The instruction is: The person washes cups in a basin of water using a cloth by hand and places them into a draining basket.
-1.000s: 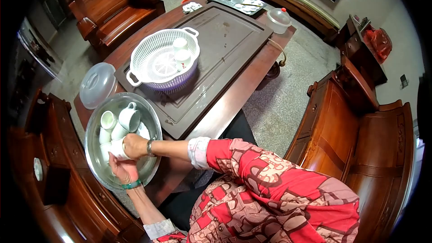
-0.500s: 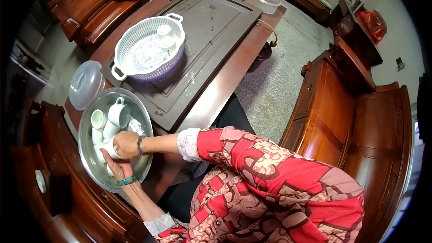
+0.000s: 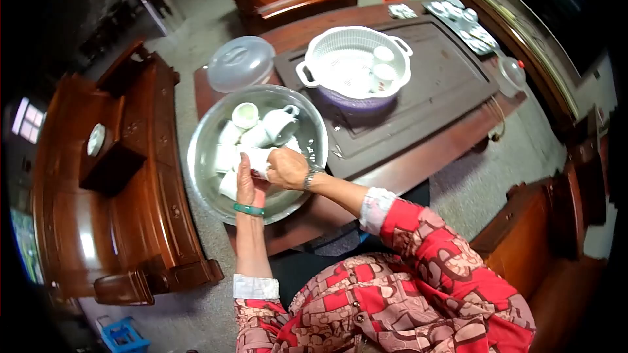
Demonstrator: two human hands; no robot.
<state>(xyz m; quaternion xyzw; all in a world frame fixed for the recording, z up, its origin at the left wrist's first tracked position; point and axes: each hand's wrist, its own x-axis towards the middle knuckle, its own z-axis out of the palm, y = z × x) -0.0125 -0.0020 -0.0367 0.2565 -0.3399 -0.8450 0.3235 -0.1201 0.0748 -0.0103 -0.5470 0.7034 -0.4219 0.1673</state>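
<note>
A large metal basin [image 3: 203, 180] holds several white cups, among them an upright one [image 3: 245, 116] and one with a handle [image 3: 281, 125]. Over the basin, my left hand [image 3: 248, 186] is wrapped round a white cup [image 3: 260, 159]. The fingers of my right hand [image 3: 288, 168] are closed at that same cup's opening, and some of them are hidden. Beyond the basin, a white basket [image 3: 314, 52] with a purple one [image 3: 363, 103] under it holds a few white cups [image 3: 383, 73].
A clear lid [image 3: 241, 64] lies behind the basin. The dark tray [image 3: 445, 91] spans the table, with a tray of small cups [image 3: 468, 26] and a clear domed container [image 3: 512, 73] at its far right. Wooden benches [image 3: 118, 189] stand to the left and right.
The head view has swung left, so the basin and hands appear further right. Both hands stay at the cup over the basin.
</note>
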